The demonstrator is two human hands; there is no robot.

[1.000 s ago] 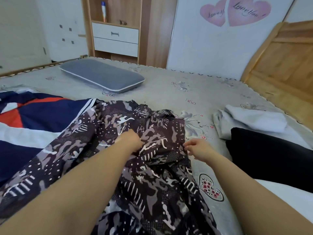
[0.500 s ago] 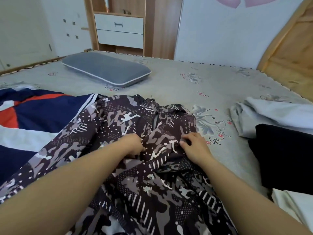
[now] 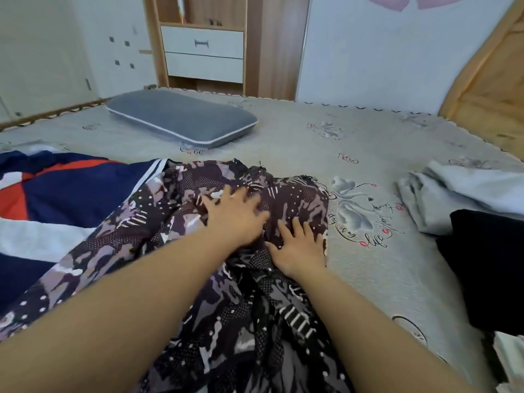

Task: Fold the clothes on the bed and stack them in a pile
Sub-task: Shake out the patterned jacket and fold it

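Both palms lie flat, fingers spread, on the camouflage-print garment (image 3: 226,279) spread over the bed (image 3: 368,265): left hand (image 3: 236,215) farther in, right hand (image 3: 300,246) just beside it near the garment's right edge. A grey pillow (image 3: 181,119) lies toward the bed's far edge.

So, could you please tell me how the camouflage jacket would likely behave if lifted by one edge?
The camouflage jacket looks thin and rumpled, so it would probably droop limply. Both hands flatten it, suggesting it creases easily; likely light.

Far ahead I see a wooden cabinet (image 3: 204,46) with white drawers, white wall (image 3: 368,52) beside it, wooden headboard (image 3: 487,89) far right, daylight.
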